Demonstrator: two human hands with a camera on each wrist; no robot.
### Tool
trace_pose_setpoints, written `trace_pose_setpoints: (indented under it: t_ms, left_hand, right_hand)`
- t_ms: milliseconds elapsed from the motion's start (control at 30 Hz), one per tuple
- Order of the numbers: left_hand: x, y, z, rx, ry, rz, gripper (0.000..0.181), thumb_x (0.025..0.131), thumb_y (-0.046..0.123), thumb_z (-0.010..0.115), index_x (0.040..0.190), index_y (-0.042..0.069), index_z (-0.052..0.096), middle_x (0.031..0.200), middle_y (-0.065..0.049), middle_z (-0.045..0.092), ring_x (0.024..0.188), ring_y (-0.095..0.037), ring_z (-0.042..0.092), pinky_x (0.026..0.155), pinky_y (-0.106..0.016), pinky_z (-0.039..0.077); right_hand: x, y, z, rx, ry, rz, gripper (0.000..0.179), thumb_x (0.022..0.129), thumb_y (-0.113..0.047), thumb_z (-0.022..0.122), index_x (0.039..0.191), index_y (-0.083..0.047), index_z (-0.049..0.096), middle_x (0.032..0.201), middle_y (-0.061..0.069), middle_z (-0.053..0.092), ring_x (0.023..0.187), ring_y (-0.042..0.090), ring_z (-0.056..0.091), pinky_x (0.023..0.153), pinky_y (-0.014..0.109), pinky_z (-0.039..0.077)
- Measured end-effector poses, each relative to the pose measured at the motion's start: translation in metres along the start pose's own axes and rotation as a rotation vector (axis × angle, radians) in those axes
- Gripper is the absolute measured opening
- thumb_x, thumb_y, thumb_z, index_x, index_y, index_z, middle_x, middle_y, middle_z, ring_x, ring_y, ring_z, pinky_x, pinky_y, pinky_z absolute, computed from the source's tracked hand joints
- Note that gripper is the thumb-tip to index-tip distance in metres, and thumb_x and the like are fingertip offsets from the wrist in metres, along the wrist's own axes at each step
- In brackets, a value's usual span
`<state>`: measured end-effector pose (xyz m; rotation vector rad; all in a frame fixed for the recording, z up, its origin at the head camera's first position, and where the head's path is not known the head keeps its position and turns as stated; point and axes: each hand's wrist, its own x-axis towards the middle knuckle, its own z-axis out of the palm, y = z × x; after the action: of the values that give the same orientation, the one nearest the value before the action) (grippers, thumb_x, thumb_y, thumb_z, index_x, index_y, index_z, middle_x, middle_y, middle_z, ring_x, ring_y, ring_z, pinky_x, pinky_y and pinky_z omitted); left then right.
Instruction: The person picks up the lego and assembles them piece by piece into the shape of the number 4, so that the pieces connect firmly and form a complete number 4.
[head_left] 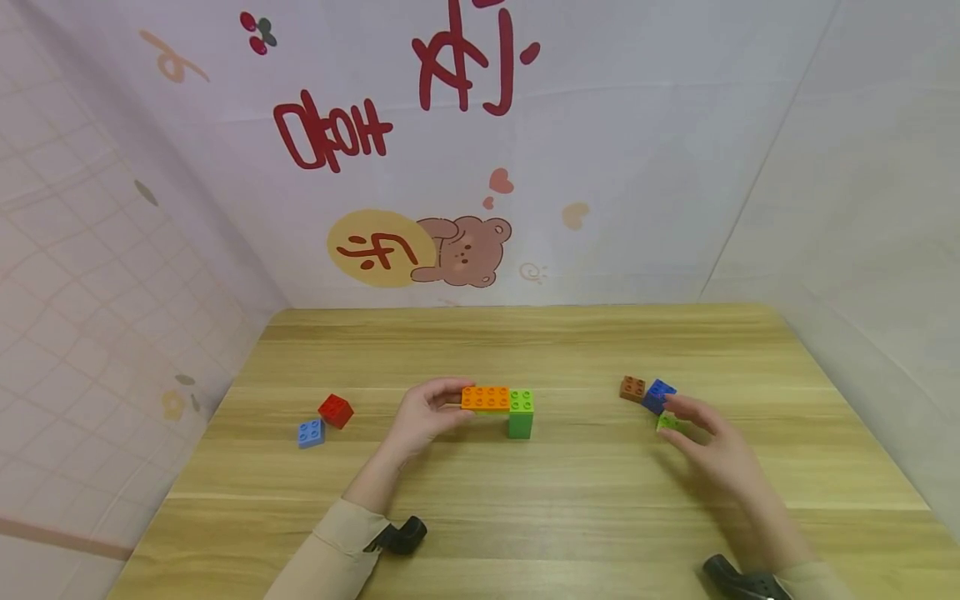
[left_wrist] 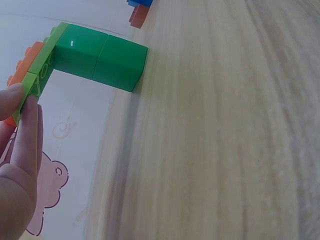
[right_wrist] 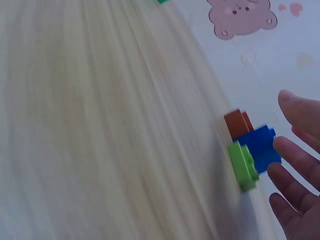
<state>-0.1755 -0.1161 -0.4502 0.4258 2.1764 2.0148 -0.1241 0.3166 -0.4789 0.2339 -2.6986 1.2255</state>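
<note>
My left hand (head_left: 424, 417) pinches the outer end of a toy brick structure between thumb and fingers. In the left wrist view, the structure has two stacked dark green bricks (left_wrist: 98, 57) as its leg. Light green pieces (left_wrist: 48, 54) run out sideways from the top, with an orange brick (head_left: 485, 398) over them. My right hand (head_left: 716, 446) hovers with parted, slightly bent fingers close over a light green brick (right_wrist: 243, 166). A dark blue brick (right_wrist: 262, 150) stands against that one, and a brown brick (head_left: 632, 388) sits just beyond.
On the left of the wooden table (head_left: 570, 517) lie a red brick (head_left: 336, 411) and a light blue brick (head_left: 311, 433). A white cloth wall (head_left: 637, 150) with a printed bear (head_left: 468, 254) rises at the table's back edge.
</note>
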Motion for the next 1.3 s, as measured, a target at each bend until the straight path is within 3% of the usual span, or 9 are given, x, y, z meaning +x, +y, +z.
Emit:
trace_pose_setpoints:
  t_ms: [167, 367, 433, 633, 867, 1067, 1300]
  left_hand:
    - [0.0, -0.002, 0.0, 0.001, -0.002, 0.002, 0.045, 0.081, -0.009, 0.075, 0.124, -0.008, 0.063, 0.12, -0.022, 0.063, 0.106, -0.032, 0.063, 0.083, -0.026, 0.055]
    - [0.0, -0.002, -0.001, -0.001, 0.003, 0.004, 0.045, 0.08, -0.01, 0.075, 0.124, -0.008, 0.064, 0.12, -0.022, 0.063, 0.106, -0.032, 0.063, 0.083, -0.026, 0.055]
    - [0.0, -0.002, -0.001, 0.004, 0.003, 0.003, 0.045, 0.081, -0.009, 0.075, 0.124, -0.008, 0.064, 0.12, -0.022, 0.063, 0.106, -0.032, 0.063, 0.083, -0.026, 0.055]
    - [0.0, -0.002, -0.001, 0.014, -0.008, 0.005, 0.044, 0.082, -0.007, 0.076, 0.124, -0.007, 0.064, 0.121, -0.022, 0.062, 0.107, -0.033, 0.063, 0.084, -0.027, 0.055]
    - [0.001, -0.003, -0.002, 0.026, -0.008, 0.009, 0.044, 0.082, -0.007, 0.076, 0.124, -0.005, 0.065, 0.12, -0.021, 0.063, 0.107, -0.032, 0.063, 0.083, -0.025, 0.055]
    - [0.001, -0.002, -0.002, 0.024, -0.012, 0.014, 0.044, 0.082, -0.008, 0.075, 0.124, -0.006, 0.064, 0.121, -0.021, 0.063, 0.107, -0.033, 0.063, 0.083, -0.025, 0.055]
    - [0.001, -0.001, -0.002, 0.029, -0.008, 0.011, 0.044, 0.081, -0.008, 0.076, 0.124, -0.006, 0.065, 0.12, -0.021, 0.063, 0.107, -0.032, 0.063, 0.083, -0.025, 0.055]
  right_hand:
    - [-0.002, 0.009, -0.009, -0.03, -0.008, 0.054, 0.051, 0.091, -0.024, 0.074, 0.135, -0.003, 0.057, 0.131, 0.018, 0.059, 0.117, 0.035, 0.054, 0.091, 0.017, 0.042]
    - [-0.004, 0.019, -0.009, -0.019, 0.013, 0.022, 0.051, 0.089, -0.021, 0.077, 0.133, -0.004, 0.058, 0.128, 0.018, 0.062, 0.112, -0.001, 0.05, 0.088, 0.002, 0.03]
    - [-0.005, 0.021, -0.009, -0.013, 0.015, 0.004, 0.051, 0.088, -0.019, 0.077, 0.133, -0.004, 0.058, 0.128, 0.019, 0.062, 0.111, -0.007, 0.047, 0.089, 0.001, 0.029]
    - [-0.007, 0.024, -0.009, -0.022, 0.012, 0.015, 0.053, 0.087, -0.021, 0.078, 0.134, -0.004, 0.058, 0.13, 0.018, 0.06, 0.116, -0.002, 0.045, 0.093, 0.003, 0.025]
    - [-0.008, 0.028, -0.008, -0.001, 0.001, -0.003, 0.058, 0.085, -0.02, 0.08, 0.134, -0.002, 0.057, 0.136, 0.021, 0.055, 0.121, -0.008, 0.038, 0.102, 0.008, 0.021]
    - [-0.009, 0.031, -0.006, 0.014, -0.002, 0.006, 0.057, 0.084, -0.02, 0.081, 0.134, -0.004, 0.059, 0.136, 0.018, 0.056, 0.118, -0.015, 0.035, 0.098, 0.005, 0.022]
    - [-0.009, 0.031, -0.004, 0.029, 0.005, -0.003, 0.053, 0.082, -0.018, 0.083, 0.13, -0.004, 0.063, 0.129, 0.016, 0.061, 0.114, -0.008, 0.043, 0.091, 0.003, 0.026]
